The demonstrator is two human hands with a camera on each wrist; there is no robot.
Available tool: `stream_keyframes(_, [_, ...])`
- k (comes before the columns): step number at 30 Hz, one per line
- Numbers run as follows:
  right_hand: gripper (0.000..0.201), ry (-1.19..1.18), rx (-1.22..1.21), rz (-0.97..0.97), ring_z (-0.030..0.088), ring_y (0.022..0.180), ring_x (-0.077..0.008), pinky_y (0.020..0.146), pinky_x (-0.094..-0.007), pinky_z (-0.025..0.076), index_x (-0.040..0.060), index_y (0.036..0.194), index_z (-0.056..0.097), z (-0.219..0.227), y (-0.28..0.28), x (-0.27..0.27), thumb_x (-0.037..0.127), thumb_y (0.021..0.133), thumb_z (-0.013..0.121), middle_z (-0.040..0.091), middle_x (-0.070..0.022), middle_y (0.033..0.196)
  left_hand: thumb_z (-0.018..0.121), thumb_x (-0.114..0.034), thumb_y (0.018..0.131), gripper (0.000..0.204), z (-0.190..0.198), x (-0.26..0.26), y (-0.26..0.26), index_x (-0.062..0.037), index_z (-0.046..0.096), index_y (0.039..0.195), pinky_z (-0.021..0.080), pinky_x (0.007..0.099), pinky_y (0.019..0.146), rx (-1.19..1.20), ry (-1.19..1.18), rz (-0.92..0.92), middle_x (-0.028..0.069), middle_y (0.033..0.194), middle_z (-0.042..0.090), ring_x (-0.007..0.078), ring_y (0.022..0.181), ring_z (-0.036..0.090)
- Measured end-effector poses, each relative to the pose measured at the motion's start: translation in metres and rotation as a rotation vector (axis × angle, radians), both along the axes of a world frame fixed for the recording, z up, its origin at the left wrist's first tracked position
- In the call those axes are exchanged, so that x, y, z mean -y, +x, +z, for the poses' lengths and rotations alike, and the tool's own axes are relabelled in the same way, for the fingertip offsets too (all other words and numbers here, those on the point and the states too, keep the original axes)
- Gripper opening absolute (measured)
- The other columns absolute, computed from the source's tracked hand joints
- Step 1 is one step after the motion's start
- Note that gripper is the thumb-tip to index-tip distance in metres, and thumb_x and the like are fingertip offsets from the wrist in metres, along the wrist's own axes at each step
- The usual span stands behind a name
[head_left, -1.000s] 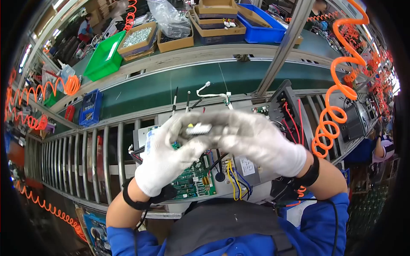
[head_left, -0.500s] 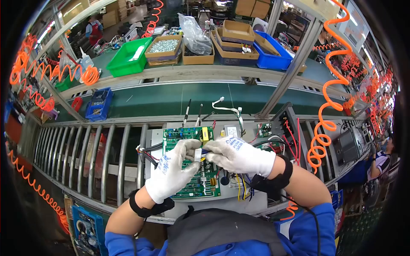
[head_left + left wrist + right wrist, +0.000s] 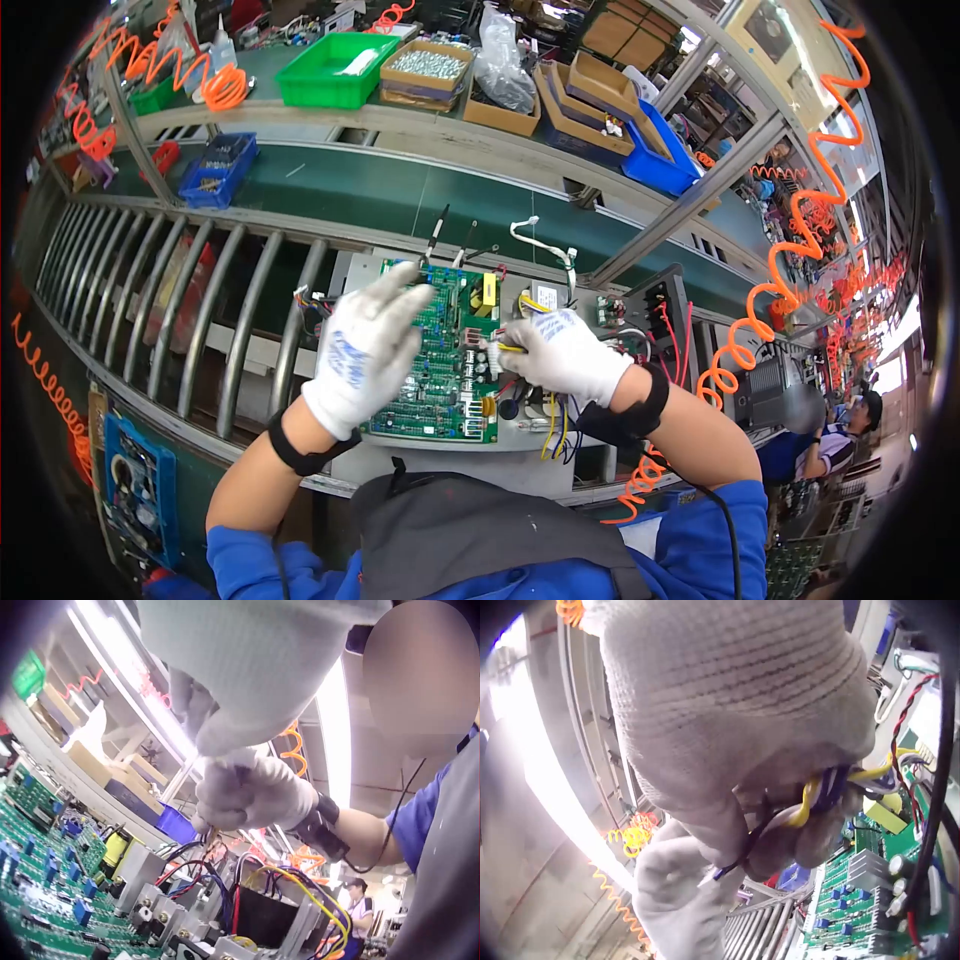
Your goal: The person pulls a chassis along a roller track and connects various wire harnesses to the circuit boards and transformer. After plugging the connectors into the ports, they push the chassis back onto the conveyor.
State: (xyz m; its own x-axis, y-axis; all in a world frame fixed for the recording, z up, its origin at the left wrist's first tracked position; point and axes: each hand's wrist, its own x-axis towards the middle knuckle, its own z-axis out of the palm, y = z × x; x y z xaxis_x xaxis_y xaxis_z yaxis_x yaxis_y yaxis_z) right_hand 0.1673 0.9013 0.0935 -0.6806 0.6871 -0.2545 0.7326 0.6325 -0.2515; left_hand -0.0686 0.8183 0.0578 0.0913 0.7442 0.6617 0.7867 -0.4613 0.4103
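Observation:
My right hand [image 3: 565, 352], in a white glove, grips a bundle of yellow, white and blue wires [image 3: 829, 787]. At its fingertips in the head view is a white connector [image 3: 493, 357], over the right part of a green circuit board [image 3: 430, 385]. My left hand [image 3: 362, 345], gloved too, hovers over the board's left side with its fingers extended, apart from the bundle. The right wrist view shows the wires crossing the right palm and a thin wire end [image 3: 718, 873] poking out by the thumb, with the left hand behind it.
The board lies on a grey metal plate [image 3: 520, 435] on a roller conveyor [image 3: 205, 320]. A black housing with red wires [image 3: 665, 310] stands to its right. Orange coiled hoses [image 3: 790, 285] hang at the right. Green [image 3: 330, 75] and blue bins [image 3: 218, 172] stand beyond.
Both hands came down from close to the head camera to the board, holding the white connector together. Then my left hand let go and moved left, while the right kept the wires.

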Motion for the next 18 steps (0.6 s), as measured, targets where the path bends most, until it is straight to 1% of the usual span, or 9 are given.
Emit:
stream_keyframes(2, [0.023, 0.183, 0.105, 0.116, 0.069, 0.074, -0.0309, 0.067, -0.0455, 0.051, 0.0053, 0.083, 0.067, -0.012, 0.0, 0.003, 0.026, 0.089, 0.057, 0.069, -0.0127, 0.075, 0.063, 0.001, 0.077, 0.044, -0.026, 0.013, -0.02, -0.0074, 0.061, 0.12, 0.043, 0.0425, 0.095, 0.072, -0.087, 0.054, 0.0166, 0.129, 0.058, 0.0327, 0.113, 0.057])
stream_keyframes(5, [0.02, 0.193, 0.222, 0.151, 0.068, 0.069, -0.0301, 0.065, -0.0468, 0.05, 0.0064, 0.082, 0.067, -0.024, -0.005, 0.002, 0.023, 0.085, 0.056, 0.068, -0.0126, 0.074, 0.063, 0.0, 0.077, 0.041, -0.057, 0.033, -0.033, -0.0068, 0.061, 0.117, 0.043, 0.0431, 0.094, 0.129, -0.195, 0.056, 0.015, 0.127, 0.058, 0.0316, 0.116, 0.056])
stream_keyframes(6, [0.02, 0.187, 0.236, 0.148, 0.068, 0.069, -0.0301, 0.065, -0.0468, 0.05, 0.0064, 0.082, 0.067, -0.027, -0.006, 0.002, 0.023, 0.085, 0.056, 0.068, -0.0126, 0.074, 0.063, 0.0, 0.077, 0.041, -0.064, 0.039, -0.035, -0.0068, 0.061, 0.117, 0.043, 0.0431, 0.094, 0.142, -0.199, 0.049, 0.015, 0.127, 0.058, 0.0316, 0.116, 0.056])
stream_keyframes(8, [0.021, 0.15, 0.292, 0.083, 0.067, 0.066, -0.0313, 0.064, -0.048, 0.05, 0.0067, 0.079, 0.067, -0.03, -0.01, 0.002, 0.024, 0.085, 0.056, 0.067, -0.0132, 0.07, 0.063, -0.003, 0.076, 0.04, -0.075, 0.048, -0.037, -0.0065, 0.061, 0.116, 0.042, 0.0437, 0.094, 0.154, -0.297, 0.044, 0.015, 0.128, 0.057, 0.0321, 0.116, 0.055])
stream_keyframes(12, [0.023, 0.139, 0.326, 0.028, 0.067, 0.065, -0.0316, 0.064, -0.0476, 0.05, 0.0073, 0.074, 0.067, -0.037, -0.013, 0.004, 0.025, 0.085, 0.056, 0.067, -0.0131, 0.068, 0.063, -0.003, 0.075, 0.038, -0.09, 0.054, -0.034, -0.0058, 0.062, 0.114, 0.042, 0.0446, 0.094, 0.185, -0.277, 0.004, 0.0164, 0.126, 0.058, 0.0336, 0.115, 0.055])
stream_keyframes(13, [0.024, 0.173, 0.3, 0.024, 0.067, 0.065, -0.0318, 0.064, -0.0475, 0.05, 0.0072, 0.073, 0.067, -0.04, -0.012, 0.005, 0.025, 0.084, 0.056, 0.067, -0.0131, 0.067, 0.061, 0.0, 0.076, 0.038, -0.093, 0.055, -0.033, -0.005, 0.062, 0.113, 0.043, 0.046, 0.093, 0.201, -0.253, 0.011, 0.0185, 0.125, 0.059, 0.0357, 0.113, 0.056])
stream_keyframes(15, [0.025, 0.211, 0.282, 0.016, 0.067, 0.065, -0.0321, 0.064, -0.0474, 0.05, 0.0072, 0.071, 0.067, -0.037, -0.015, 0.007, 0.025, 0.084, 0.056, 0.066, -0.0131, 0.066, 0.061, 0.001, 0.076, 0.038, -0.099, 0.054, -0.031, -0.0047, 0.062, 0.113, 0.043, 0.0462, 0.093, 0.226, -0.228, -0.007, 0.0199, 0.124, 0.059, 0.0367, 0.112, 0.056])
stream_keyframes(17, [0.029, 0.108, 0.447, -0.079, 0.068, 0.081, -0.032, 0.082, -0.0435, 0.051, 0.0051, 0.091, 0.07, -0.028, -0.027, 0.01, 0.03, 0.088, 0.054, 0.069, -0.0148, 0.082, 0.06, 0.004, 0.076, 0.04, -0.101, 0.054, -0.03, -0.004, 0.062, 0.115, 0.044, 0.046, 0.093, 0.226, -0.204, -0.021, 0.023, 0.122, 0.059, 0.0387, 0.109, 0.057])
stream_keyframes(18, [0.029, 0.105, 0.453, -0.086, 0.068, 0.081, -0.032, 0.082, -0.0435, 0.051, 0.0051, 0.091, 0.07, -0.029, -0.028, 0.009, 0.03, 0.088, 0.054, 0.069, -0.0148, 0.082, 0.06, 0.004, 0.076, 0.04, -0.1, 0.053, -0.03, -0.004, 0.062, 0.115, 0.044, 0.046, 0.093, 0.23, -0.207, -0.029, 0.023, 0.122, 0.059, 0.0387, 0.109, 0.057])
